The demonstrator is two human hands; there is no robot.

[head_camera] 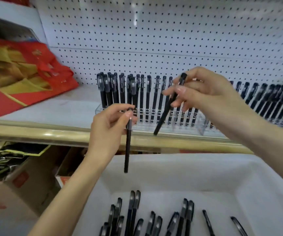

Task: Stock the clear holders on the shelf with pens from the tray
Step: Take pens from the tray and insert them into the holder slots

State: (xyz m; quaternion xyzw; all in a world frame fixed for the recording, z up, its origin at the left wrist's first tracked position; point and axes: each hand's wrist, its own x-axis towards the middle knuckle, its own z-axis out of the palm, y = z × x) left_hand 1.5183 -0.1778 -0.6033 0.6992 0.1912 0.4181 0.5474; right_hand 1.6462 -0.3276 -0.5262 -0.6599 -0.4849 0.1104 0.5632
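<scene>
Matt black plastic pens (128, 147); clear, glossy plastic holder (199, 129); smooth, matt white plastic tray (171, 167); white perforated pegboard (154, 31); red bags (40, 65) look like matt cloth.

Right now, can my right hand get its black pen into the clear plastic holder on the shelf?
Probably yes. The right hand pinches the black plastic pen tilted in front of the clear plastic holder, and nothing lies between them. The left hand, gripping a second black pen, is off to the side.

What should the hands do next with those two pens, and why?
Probably straighten the tilted pen in the right hand and lower it into the clear holder: its tip hangs by the holder's front edge. The left hand holds another pen.
</scene>
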